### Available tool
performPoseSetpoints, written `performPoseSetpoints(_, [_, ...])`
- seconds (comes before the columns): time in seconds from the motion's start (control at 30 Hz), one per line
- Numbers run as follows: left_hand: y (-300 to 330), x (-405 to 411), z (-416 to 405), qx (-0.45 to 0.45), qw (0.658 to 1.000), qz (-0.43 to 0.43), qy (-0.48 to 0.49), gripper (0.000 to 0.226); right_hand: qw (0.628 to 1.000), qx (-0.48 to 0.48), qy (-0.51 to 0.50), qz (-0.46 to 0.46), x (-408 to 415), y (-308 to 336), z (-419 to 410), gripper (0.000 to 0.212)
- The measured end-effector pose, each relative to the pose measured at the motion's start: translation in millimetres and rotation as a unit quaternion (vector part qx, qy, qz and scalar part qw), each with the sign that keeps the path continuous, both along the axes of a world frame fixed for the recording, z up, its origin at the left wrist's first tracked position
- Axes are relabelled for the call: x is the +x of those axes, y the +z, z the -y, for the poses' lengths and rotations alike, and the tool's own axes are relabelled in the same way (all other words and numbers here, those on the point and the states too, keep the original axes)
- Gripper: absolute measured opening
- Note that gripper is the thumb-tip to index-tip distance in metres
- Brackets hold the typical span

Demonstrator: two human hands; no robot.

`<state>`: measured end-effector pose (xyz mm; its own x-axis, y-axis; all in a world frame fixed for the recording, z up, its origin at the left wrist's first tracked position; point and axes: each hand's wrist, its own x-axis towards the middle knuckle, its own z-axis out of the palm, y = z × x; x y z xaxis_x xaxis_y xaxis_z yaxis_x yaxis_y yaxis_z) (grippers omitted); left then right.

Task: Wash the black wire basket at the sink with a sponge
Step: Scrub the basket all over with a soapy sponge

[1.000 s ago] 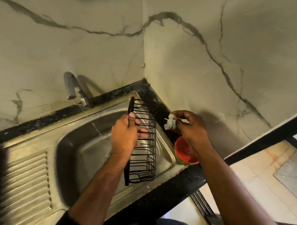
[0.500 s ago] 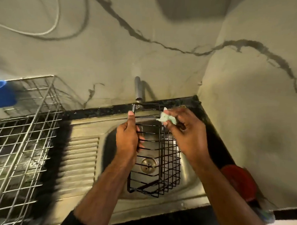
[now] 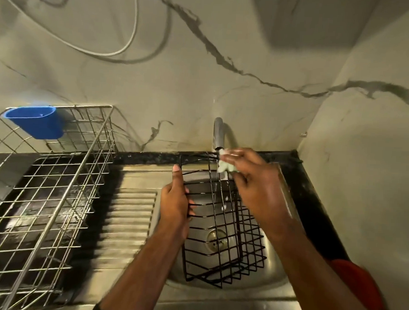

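Here the basket (image 3: 221, 226) hangs over the sink (image 3: 275, 291) bowl, tilted, its near corner low by the front rim and its far edge raised up under the tap (image 3: 218, 132). The left hand (image 3: 175, 205) holds it on its left side, thumb lying straight along the upright edge wire and fingers curled in through the horizontal rungs, so the basket's open mesh spreads out to the right of that grip. Judging by the thin black wire and open grid, it should be light and stiff, easy to turn with one hand, though wet coated wire is likely slippery; the corner upright, where several rungs meet, looks the surest hold, and hooking fingers through the rungs rather than squeezing them should stop it sliding. Beyond and to the right of that grip, the right hand (image 3: 256, 180) pinches a small pale sponge (image 3: 224, 166) between thumb and fingertips against the basket's far top edge, right below the tap's mouth; the sponge looks soft and soaked, so it should wrap round single wires. Water seems to run down past it, but blur makes that uncertain. Left of the grip, across the ribbed drainboard, stands a steel rack (image 3: 56, 195) with a blue cup (image 3: 36, 121) hooked on its far rail. No brand, label or writing can be read anywhere.
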<state>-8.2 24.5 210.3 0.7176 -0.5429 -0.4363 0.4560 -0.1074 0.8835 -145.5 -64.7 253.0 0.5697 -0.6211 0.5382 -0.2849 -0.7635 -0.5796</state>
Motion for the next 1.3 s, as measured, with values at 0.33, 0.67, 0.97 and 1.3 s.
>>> performPoseSetpoints(0.33, [-8,7,-7,0.000,0.999,-0.037,0.017,0.054,0.998,0.055,-0.035,-0.026,-11,-4,36,0.036])
performPoseSetpoints(0.67, [-8,-2,-3,-0.005,0.998,-0.031,0.054,0.052,0.981,-0.052,0.159,-0.099,13,-9,-23,0.053])
performPoseSetpoints(0.97, [-7,3,-11,-0.014,0.994,-0.064,0.092,0.051,0.986,0.068,0.015,-0.154,-10,-12,19,0.041])
performPoseSetpoints(1.3, [-8,1,-10,-0.024,0.988,-0.099,0.114,0.050,0.967,-0.047,0.163,-0.189,-1,-5,-11,0.060])
